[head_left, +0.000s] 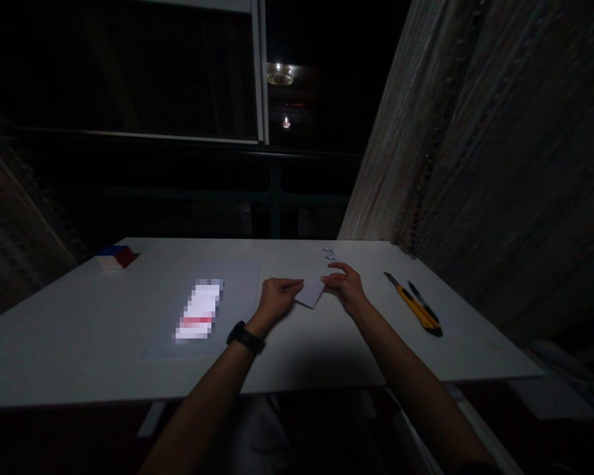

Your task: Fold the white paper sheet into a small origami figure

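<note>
A small white piece of paper (311, 291) lies tilted at the middle of the white table (103, 343). My left hand (276, 297), with a black watch on its wrist, pinches the paper's left edge. My right hand (345, 285) grips the paper's right edge, its fingers curled over it. Both hands rest low, just above the tabletop. Whether the paper is folded or a single sheet is hard to tell in the dim light.
A yellow utility knife (412, 305) and a dark pen (424, 302) lie to the right of my right hand. A blurred white card (199, 311) lies on a pale mat at left. A red and blue block (115, 256) sits far left. Tiny scraps (329, 252) lie beyond the paper.
</note>
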### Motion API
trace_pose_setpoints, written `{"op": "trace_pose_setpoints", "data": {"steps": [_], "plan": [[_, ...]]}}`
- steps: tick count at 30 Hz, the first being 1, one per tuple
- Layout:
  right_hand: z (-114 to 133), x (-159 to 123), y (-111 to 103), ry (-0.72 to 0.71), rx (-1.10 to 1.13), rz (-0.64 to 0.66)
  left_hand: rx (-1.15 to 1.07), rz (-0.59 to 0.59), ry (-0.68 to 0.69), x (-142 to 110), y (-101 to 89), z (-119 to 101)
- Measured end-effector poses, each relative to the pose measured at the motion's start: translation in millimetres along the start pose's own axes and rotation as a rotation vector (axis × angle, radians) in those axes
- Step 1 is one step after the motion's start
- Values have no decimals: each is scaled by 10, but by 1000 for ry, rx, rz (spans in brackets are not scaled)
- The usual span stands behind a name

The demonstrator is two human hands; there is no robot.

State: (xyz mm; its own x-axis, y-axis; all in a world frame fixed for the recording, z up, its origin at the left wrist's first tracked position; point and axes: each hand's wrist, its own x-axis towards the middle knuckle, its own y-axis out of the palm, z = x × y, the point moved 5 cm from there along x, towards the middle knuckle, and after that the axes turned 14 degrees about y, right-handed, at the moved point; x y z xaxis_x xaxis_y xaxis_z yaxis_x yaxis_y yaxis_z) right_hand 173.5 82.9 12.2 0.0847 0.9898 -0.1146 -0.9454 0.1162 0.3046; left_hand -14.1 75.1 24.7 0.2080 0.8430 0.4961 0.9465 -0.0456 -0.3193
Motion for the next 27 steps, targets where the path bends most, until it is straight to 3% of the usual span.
{"op": "trace_pose_setpoints", "data": {"steps": [27], "plan": [[11,37,-59,-29,-2,-46,-18,30,-38,-3,31,-16]]}}
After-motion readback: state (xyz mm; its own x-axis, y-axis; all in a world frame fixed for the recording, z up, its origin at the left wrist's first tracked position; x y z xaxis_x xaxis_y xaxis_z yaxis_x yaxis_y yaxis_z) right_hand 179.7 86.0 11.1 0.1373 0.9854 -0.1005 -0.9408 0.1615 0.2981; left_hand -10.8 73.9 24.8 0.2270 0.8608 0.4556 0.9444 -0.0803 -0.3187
